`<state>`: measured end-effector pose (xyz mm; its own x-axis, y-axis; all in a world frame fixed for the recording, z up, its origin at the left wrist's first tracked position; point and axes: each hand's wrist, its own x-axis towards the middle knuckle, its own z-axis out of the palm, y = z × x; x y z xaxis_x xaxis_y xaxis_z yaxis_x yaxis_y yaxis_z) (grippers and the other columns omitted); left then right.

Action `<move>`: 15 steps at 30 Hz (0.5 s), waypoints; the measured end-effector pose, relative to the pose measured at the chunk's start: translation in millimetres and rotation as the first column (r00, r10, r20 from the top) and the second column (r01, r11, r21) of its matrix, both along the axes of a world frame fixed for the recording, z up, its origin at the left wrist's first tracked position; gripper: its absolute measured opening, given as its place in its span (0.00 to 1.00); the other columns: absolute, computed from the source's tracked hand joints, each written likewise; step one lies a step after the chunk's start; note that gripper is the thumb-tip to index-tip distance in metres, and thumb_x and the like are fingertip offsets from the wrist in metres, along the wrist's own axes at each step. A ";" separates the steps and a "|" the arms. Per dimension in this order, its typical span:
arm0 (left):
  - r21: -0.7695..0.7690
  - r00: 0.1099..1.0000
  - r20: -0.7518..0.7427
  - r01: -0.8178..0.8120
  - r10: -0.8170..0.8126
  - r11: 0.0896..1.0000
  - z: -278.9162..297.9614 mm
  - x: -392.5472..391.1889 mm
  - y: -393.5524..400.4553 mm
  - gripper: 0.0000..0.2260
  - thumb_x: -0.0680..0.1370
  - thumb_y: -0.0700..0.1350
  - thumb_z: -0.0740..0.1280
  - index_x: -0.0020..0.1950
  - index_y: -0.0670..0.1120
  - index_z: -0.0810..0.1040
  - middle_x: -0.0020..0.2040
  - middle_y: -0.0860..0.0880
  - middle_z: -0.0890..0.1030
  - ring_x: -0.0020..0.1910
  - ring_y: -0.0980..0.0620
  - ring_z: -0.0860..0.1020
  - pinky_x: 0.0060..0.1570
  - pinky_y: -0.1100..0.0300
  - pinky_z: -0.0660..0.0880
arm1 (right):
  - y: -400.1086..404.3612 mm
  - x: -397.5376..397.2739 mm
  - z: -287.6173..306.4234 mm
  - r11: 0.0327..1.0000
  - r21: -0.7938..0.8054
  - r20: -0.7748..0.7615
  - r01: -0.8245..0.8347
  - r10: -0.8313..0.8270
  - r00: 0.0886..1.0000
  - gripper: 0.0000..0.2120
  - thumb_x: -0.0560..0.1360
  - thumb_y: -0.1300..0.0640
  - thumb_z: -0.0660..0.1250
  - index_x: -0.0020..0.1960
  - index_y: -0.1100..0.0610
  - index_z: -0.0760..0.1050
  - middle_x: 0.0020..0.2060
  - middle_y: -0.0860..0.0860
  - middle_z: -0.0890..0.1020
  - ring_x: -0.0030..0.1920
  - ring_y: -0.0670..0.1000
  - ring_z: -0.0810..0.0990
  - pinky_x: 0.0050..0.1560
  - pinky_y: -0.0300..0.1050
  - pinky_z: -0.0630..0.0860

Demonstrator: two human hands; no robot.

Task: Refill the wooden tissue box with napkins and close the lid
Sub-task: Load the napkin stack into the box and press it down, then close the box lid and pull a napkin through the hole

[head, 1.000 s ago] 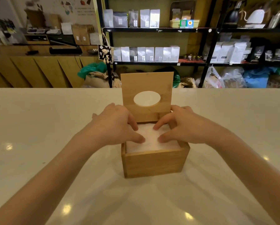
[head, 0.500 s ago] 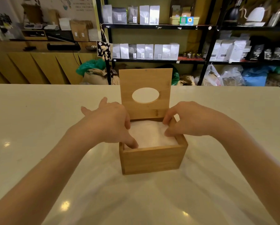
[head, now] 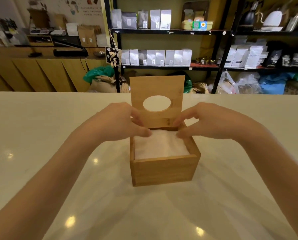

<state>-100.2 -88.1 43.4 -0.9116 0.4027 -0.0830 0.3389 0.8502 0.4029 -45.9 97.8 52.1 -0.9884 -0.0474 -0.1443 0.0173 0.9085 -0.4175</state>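
A square wooden tissue box (head: pixel 163 171) stands on the white table (head: pixel 41 135) in front of me. Its hinged lid (head: pixel 156 85), with an oval hole, stands upright at the back. A stack of white napkins (head: pixel 160 146) fills the box nearly to the rim. My left hand (head: pixel 117 122) hovers at the box's back left corner, its thumb tip touching the napkins. My right hand (head: pixel 212 121) is at the back right corner, thumb on the napkins and fingertips by the lid's base. Neither hand grips anything.
Beyond the table's far edge stand black shelves (head: pixel 170 31) with white and grey pouches, and a wooden counter (head: pixel 41 73) at the left. Bags lie on the floor beneath the shelves.
Both hands have drawn back from pressing the middle of the napkins to the rear corners of the box, uncovering most of the stack. The lid stays upright.
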 end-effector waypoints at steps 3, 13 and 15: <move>0.166 0.989 -0.145 -0.014 0.039 0.986 8.8 -2.0 -7.8 0.09 0.67 0.56 0.71 0.40 0.53 0.77 0.60 0.52 0.75 0.58 0.53 0.70 0.51 0.59 0.65 | 7.8 -1.4 7.1 0.988 -0.120 -0.199 0.093 -0.116 0.973 0.09 0.70 0.49 0.69 0.50 0.48 0.78 0.63 0.48 0.75 0.62 0.48 0.70 0.54 0.42 0.63; 0.185 0.917 -0.393 0.152 -0.068 0.971 -5.5 -12.0 -5.0 0.51 0.63 0.48 0.77 0.68 0.64 0.41 0.74 0.51 0.58 0.70 0.48 0.63 0.69 0.42 0.60 | 5.0 -18.4 -10.5 0.959 -0.276 -0.455 -0.058 -0.078 0.887 0.48 0.70 0.55 0.72 0.73 0.41 0.39 0.67 0.51 0.71 0.63 0.52 0.73 0.54 0.42 0.70; 0.102 0.917 -0.396 0.092 -0.045 0.991 -8.7 -14.2 -3.4 0.56 0.65 0.46 0.76 0.67 0.67 0.31 0.75 0.51 0.58 0.71 0.46 0.63 0.70 0.34 0.52 | 5.2 -22.2 -16.1 0.967 -0.240 -0.450 -0.090 -0.029 0.893 0.45 0.72 0.57 0.69 0.73 0.39 0.38 0.61 0.51 0.75 0.57 0.51 0.77 0.50 0.39 0.73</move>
